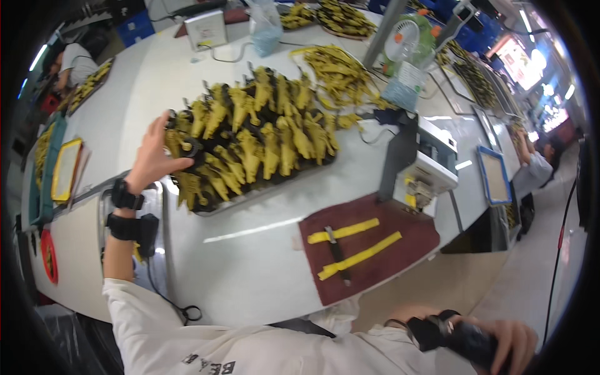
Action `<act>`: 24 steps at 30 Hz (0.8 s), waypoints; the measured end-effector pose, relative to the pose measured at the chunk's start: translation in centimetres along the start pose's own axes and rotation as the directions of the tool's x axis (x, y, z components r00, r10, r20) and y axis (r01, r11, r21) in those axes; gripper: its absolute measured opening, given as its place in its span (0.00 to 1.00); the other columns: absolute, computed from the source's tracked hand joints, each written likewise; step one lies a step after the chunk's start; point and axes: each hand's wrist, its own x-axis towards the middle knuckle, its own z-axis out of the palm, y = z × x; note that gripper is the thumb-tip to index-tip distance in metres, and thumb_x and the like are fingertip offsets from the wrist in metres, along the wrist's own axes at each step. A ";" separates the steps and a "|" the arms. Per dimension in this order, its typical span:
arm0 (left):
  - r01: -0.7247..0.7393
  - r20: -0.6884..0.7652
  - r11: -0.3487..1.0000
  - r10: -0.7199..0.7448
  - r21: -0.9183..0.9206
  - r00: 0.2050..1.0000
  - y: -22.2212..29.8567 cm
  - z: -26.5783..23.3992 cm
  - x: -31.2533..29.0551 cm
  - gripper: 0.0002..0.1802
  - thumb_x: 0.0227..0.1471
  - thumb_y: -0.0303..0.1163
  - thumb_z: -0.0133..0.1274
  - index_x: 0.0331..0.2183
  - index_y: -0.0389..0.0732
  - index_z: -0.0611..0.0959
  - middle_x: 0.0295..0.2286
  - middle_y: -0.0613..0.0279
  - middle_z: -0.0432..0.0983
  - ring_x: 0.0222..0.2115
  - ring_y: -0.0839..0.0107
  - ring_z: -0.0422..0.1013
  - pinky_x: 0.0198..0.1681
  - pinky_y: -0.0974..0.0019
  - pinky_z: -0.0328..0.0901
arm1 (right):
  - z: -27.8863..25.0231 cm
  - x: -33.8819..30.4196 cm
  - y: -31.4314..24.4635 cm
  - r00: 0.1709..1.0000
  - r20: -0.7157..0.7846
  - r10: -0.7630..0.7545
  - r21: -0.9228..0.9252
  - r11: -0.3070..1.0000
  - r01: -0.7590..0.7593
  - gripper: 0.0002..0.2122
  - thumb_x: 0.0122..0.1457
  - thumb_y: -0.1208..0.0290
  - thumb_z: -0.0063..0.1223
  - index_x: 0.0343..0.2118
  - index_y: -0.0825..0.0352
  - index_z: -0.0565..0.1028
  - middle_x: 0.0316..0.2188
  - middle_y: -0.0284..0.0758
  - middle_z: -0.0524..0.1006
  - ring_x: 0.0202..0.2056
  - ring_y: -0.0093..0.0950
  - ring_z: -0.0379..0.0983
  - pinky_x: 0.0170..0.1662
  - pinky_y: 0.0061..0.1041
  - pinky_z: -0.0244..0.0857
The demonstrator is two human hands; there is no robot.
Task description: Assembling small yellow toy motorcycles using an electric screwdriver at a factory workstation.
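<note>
My left hand is at the left end of a dark tray, fingers and thumb spread beside dark round pieces there. Rows of yellow, knotted-looking strap bundles with dark parts cover the tray. Low at the right edge is my right hand, away from the table's work. A black device at its wrist hides part of it, so its grip is unclear. On a dark red mat lie two yellow strips, crossed by a slim dark tool.
A white machine stands right of the tray. Behind are loose yellow strips, a green fan, a bag of bluish bits and a white box. Scissors hang near the front edge. Other people sit further off.
</note>
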 end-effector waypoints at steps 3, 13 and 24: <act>0.045 -0.061 0.998 -0.043 0.035 0.997 -1.4 -0.3 -2.6 0.56 0.27 0.33 0.67 0.58 0.38 0.56 0.53 0.39 0.54 0.55 0.44 0.54 0.58 0.57 0.53 | -3.1 -3.8 -5.6 0.893 -0.282 0.351 -0.415 0.794 -0.443 0.20 0.37 0.83 0.57 0.35 0.64 0.65 0.30 0.29 0.68 0.26 0.22 0.68 0.29 0.21 0.62; 0.054 -0.073 0.977 -0.040 0.204 0.997 -0.4 0.0 -1.5 0.41 0.32 0.35 0.62 0.52 0.47 0.67 0.52 0.50 0.59 0.48 0.55 0.64 0.50 0.58 0.60 | -6.1 -2.6 -6.5 0.841 -0.220 0.493 -0.229 0.812 -0.536 0.20 0.35 0.79 0.58 0.34 0.62 0.65 0.27 0.23 0.71 0.30 0.19 0.68 0.33 0.19 0.62; -0.277 0.040 0.954 0.283 -0.115 0.958 19.8 1.1 -10.9 0.41 0.26 0.28 0.63 0.50 0.42 0.72 0.55 0.44 0.57 0.54 0.48 0.58 0.56 0.52 0.53 | -10.3 -9.2 -14.8 0.753 -0.615 0.234 -0.535 0.578 -0.617 0.26 0.52 0.66 0.56 0.51 0.71 0.61 0.22 0.30 0.64 0.18 0.21 0.61 0.23 0.21 0.54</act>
